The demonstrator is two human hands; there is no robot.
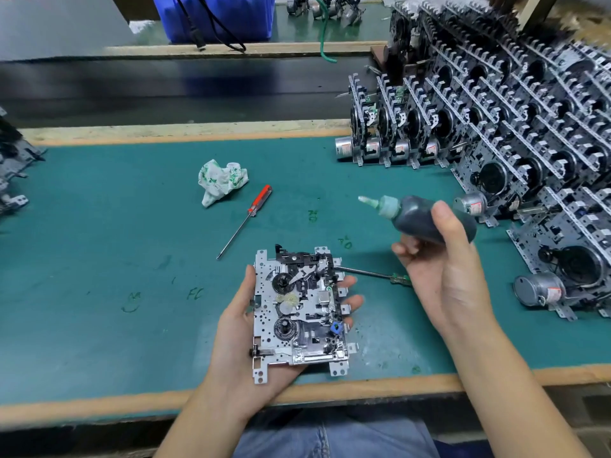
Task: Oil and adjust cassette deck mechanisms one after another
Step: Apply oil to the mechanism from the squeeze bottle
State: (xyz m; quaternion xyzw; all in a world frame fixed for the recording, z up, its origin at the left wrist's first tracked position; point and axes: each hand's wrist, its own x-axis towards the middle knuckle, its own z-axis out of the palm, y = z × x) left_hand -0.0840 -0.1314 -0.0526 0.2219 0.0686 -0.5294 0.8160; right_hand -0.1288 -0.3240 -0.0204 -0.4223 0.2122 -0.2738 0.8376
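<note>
Head view: oiling step in hand, nozzle not yet at the work.

Cassette deck mechanism [299,312] cradled face-up in left hand [244,328] above the desk [99,259], fingers [352,300] curled round its far edge. Oil bottle [426,216] gripped in right hand [439,266], fingers wrapped round it, tip aimed left, apart from the mechanism. Next, probably: lowering the tip onto a gear or spindle. Red screwdriver [254,209] lying near for adjusting; stacked mechanisms [496,127] waiting at right.

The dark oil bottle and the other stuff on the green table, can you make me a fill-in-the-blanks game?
1. The right hand grips the dark squeeze bottle with the pale green nozzle, which points ____.
2. The left hand holds the metal cassette deck mechanism from ____.
3. The red-handled screwdriver lies beside a crumpled ____.

Missing words: left; underneath; cloth
</note>
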